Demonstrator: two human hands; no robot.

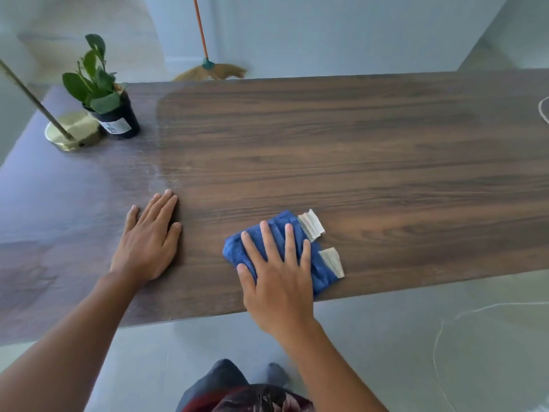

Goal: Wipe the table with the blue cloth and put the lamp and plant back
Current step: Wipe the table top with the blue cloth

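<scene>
A folded blue cloth [323, 272] with two white tags lies on the dark wood table [356, 150] near its front edge. My right hand [277, 272] presses flat on the cloth, fingers spread. To its left, my left hand [150, 239] rests flat on the bare tabletop, fingers apart and holding nothing. At the far left of the table stands a green plant in a black pot [114, 114]. Right beside it is the round brass base of the lamp [71, 133], its thin stem leaning up out of view.
A broom [208, 66] with an orange handle leans against the wall behind the table. A white cord [543, 111] lies at the table's right edge and another runs over the grey floor at lower right. My feet show below the front edge.
</scene>
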